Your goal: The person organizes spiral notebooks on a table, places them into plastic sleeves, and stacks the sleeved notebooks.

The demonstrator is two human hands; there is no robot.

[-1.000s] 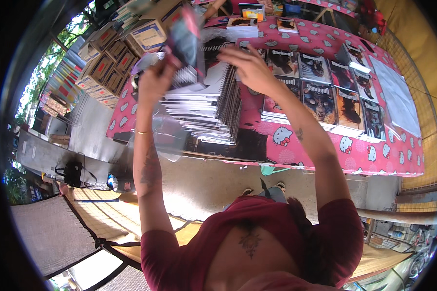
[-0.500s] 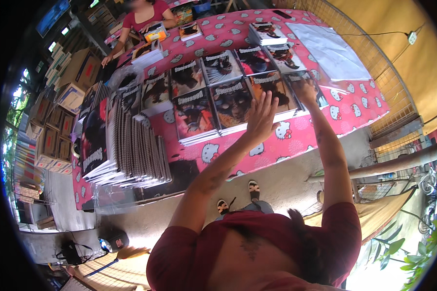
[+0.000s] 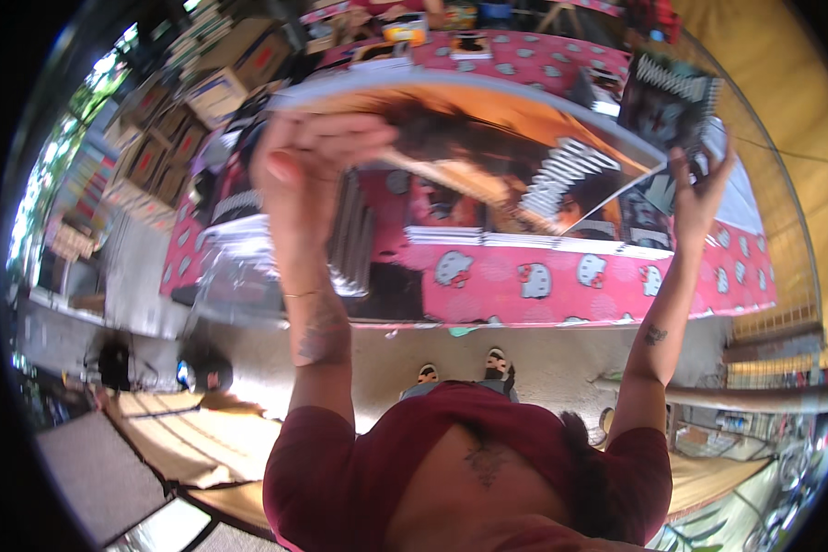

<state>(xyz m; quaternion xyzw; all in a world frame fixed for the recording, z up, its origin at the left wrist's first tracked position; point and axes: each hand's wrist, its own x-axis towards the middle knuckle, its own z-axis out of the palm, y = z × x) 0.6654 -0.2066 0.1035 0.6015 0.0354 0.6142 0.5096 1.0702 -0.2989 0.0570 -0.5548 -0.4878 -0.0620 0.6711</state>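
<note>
My left hand (image 3: 313,161) is raised over the table, fingers curled at the end of a spiral-bound notebook (image 3: 469,138) with an orange cover. The notebook is tilted and smeared by motion, and hides much of the table. To the right, my right hand (image 3: 699,198) holds a dark-covered spiral notebook (image 3: 667,106) up by its lower end. Below them, more notebooks (image 3: 446,207) lie in low piles in a row along the table's near side. A taller stack of notebooks (image 3: 350,235) stands next to my left forearm.
A pink cloth with white cat figures (image 3: 534,281) covers the table. Clear plastic (image 3: 235,276) hangs at its near left corner. Cardboard boxes (image 3: 239,69) are piled at the far left. Another person, partly cut off, is across the table by a few notebooks (image 3: 382,57). A yellow tarp (image 3: 782,101) hangs right.
Both hands have risen from the notebooks on the table. The left now has the orange notebook, the right the dark one. The view has turned, shifting the table rightward.
</note>
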